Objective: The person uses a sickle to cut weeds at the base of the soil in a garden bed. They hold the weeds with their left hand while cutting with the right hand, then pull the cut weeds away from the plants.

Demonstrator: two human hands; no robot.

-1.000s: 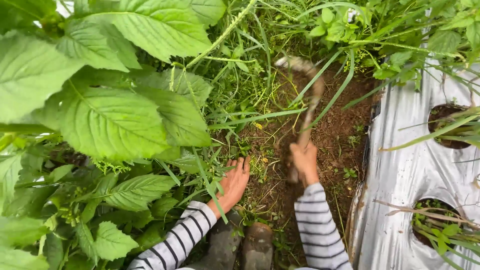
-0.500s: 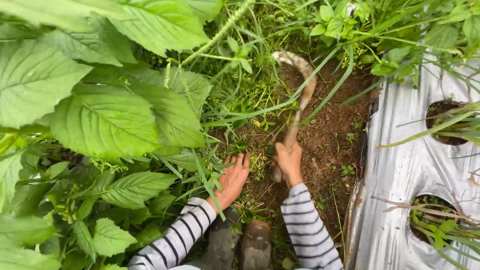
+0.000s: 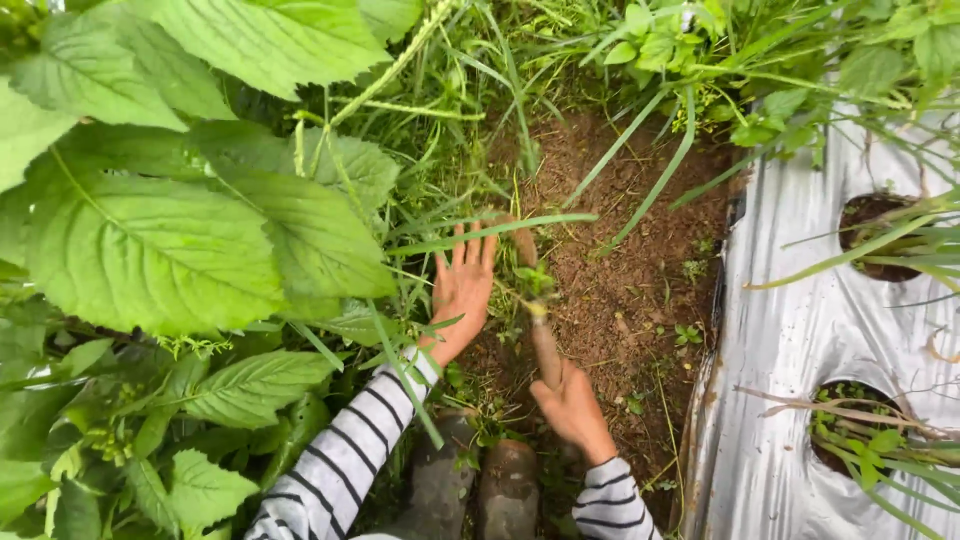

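1. Hidden: the tool's working end is buried in grass and weeds at frame centre; blade shape cannot be made out. Only the wooden handle shows, running from the weeds down to the right hand.
2. Right hand, lower centre: fingers clenched around the lower end of the handle. The wrist enters a striped sleeve that is cut off by the bottom edge.
3. Left hand, centre of frame: fingers spread and released, palm against the grass and weeds just left of the tool's end. Grass blades cross it; whether it pinches any stem cannot be told.
4. Left sleeve, striped too, is partly covered by leaves at lower left.
5. Two boots at bottom centre, muddy, toes only; the rest is cut off.
6. Bare brown soil lies right of the hands, with a few small seedlings.
7. Silver plastic mulch sheet fills the right side, its far edge out of frame. Two planting holes counted: one at upper right, one at lower right, both partly hidden by green shoots.
8. Large broad leaves crowd the left half of the frame; the ground beneath is hidden.
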